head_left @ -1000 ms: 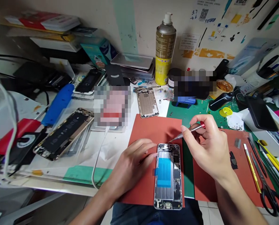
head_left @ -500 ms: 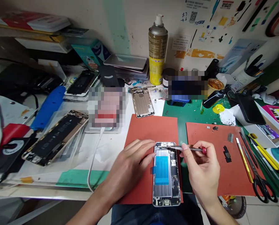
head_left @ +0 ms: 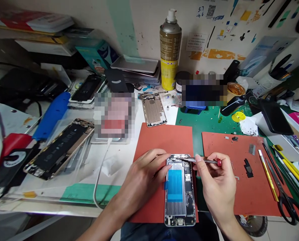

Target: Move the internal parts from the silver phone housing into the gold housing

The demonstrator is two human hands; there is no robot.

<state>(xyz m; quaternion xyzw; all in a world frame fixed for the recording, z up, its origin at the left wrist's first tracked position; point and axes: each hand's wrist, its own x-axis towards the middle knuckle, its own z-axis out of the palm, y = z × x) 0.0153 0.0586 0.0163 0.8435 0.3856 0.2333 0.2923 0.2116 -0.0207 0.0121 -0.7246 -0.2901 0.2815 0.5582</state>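
Note:
An opened phone (head_left: 175, 209) with a silver frame and blue film across its battery bay lies on the red mat (head_left: 164, 137), its lower end over the mat's near edge. My left hand (head_left: 145, 179) rests at its upper left edge, fingers bent and drawn together on the frame. In my right hand (head_left: 218, 180), a thin screwdriver (head_left: 202, 160) with a red end cap is pinched between thumb and fingers. It lies nearly level, its tip pointing left over the phone's top end. Whether the tip touches a screw is too small to tell.
A second red mat (head_left: 222, 194) on the right bears small parts, a black bracket (head_left: 248, 168), tweezers and scissors (head_left: 288, 201). A gold phone housing (head_left: 153, 110) lies beyond the phone. Left are another opened phone (head_left: 61, 147) and a white cable (head_left: 100, 174). A spray can (head_left: 169, 53) stands behind.
The screwdriver tip has shifted slightly left across the phone's top end. The whole view has moved a little. Both hands keep their holds.

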